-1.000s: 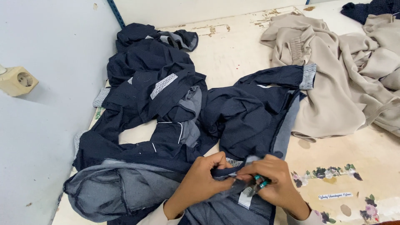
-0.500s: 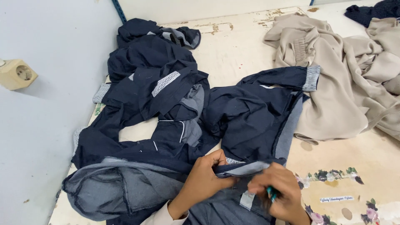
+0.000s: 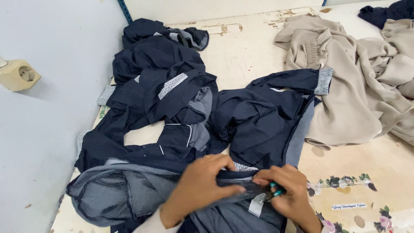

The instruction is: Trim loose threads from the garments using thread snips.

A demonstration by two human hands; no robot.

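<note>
At the tabletop's (image 3: 254,47) near edge, the left hand (image 3: 202,190) pinches a navy garment's (image 3: 258,121) folded seam; the right hand (image 3: 286,192) grips teal snips (image 3: 274,193) against it. A slip could probably nick the cloth or a finger.

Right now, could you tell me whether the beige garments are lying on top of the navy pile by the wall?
No, the beige garments lie apart at the table's right side, while the navy pile sits left by the wall.

Crumpled navy garment (image 3: 258,125) with grey lining, spread on table; small teal-handled tool (image 3: 274,193) at its edge.
</note>
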